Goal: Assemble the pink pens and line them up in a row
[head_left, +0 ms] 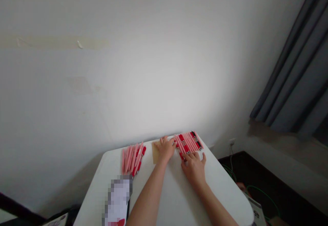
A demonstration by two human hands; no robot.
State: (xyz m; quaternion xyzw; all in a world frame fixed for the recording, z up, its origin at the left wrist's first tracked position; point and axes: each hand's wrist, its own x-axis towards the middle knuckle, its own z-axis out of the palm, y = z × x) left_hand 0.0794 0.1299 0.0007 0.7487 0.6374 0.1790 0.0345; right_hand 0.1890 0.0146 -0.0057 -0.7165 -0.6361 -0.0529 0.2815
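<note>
My left hand [167,148] is over the white table, its fingers spread. Its thumb side is at the left end of a row of pink, red and black pens [189,142]; whether it touches them I cannot tell. Below the same row, my right hand [195,168] has its fingers apart, the fingertips at the pens' near ends. Partly behind the left hand lies a flat tan piece [155,156], like card or paper. Further left, a looser bunch of pink and red pens [132,158] rests on the table.
The white table [174,198] stands against a pale wall [164,65]. A blurred-out item [120,198] is at its near left. Grey curtains [297,75] hang at right, above a dark floor [258,185] with a green cable [265,195].
</note>
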